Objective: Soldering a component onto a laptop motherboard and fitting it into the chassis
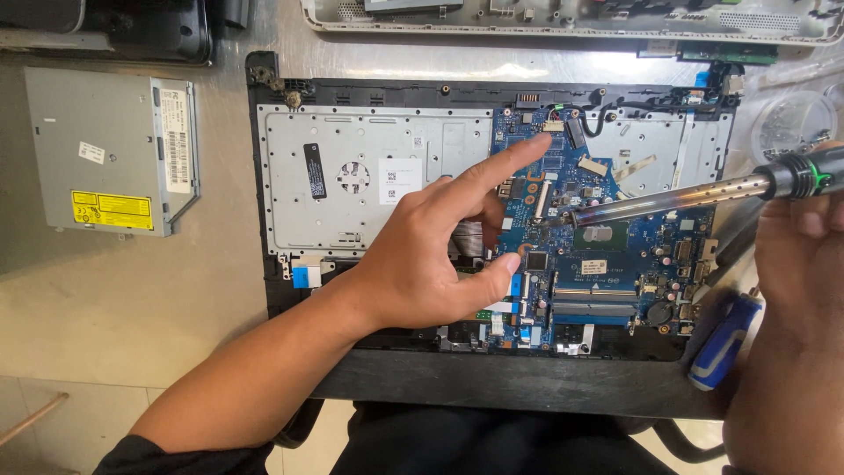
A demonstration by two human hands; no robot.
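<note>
An opened laptop base lies on the table, showing a silver metal plate and a blue circuit board. My left hand hovers over the board's left edge with the index finger stretched toward its upper part and the thumb by a lower connector; it holds nothing. My right hand grips a soldering iron by its black and green handle. The iron's metal tip rests near the middle of the board, beside the dark chip.
A grey optical drive lies at the left. A blue-handled screwdriver rests at the laptop's lower right corner. A clear round container sits at the right, and a white laptop shell lies along the far edge.
</note>
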